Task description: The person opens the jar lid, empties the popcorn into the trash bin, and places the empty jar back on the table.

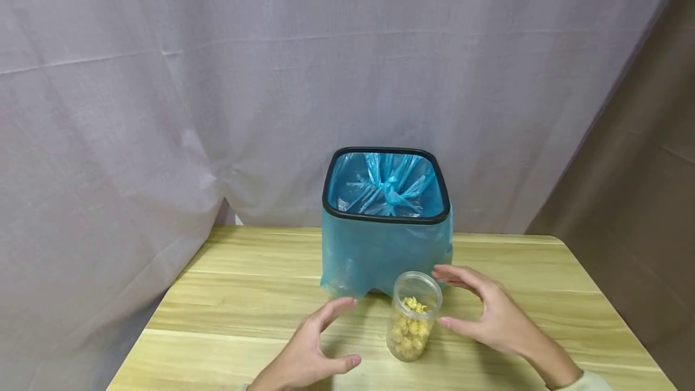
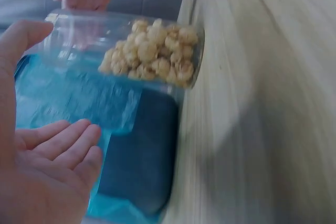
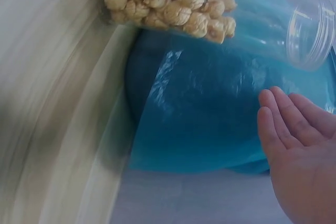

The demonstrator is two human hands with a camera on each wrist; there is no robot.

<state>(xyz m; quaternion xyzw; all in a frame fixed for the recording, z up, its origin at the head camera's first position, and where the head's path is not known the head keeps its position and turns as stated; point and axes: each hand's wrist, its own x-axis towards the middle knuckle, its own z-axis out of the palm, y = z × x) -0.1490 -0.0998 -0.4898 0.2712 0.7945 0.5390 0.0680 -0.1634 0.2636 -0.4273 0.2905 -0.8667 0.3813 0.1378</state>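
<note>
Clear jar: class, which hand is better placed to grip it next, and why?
Probably the right hand: in the head view it sits close beside the jar, while a wider gap separates the left hand from it.

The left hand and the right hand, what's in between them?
A clear jar holding popcorn-like pieces stands between the left hand and the right hand, nearer the right. The head view shows it.

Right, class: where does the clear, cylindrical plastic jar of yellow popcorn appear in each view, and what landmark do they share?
Head: the clear plastic jar stands below, slightly right of centre.
Left wrist: the jar appears sideways, upper left to centre.
Right wrist: the jar appears sideways along the top.
Shared landmark: blue plastic bag.
</note>
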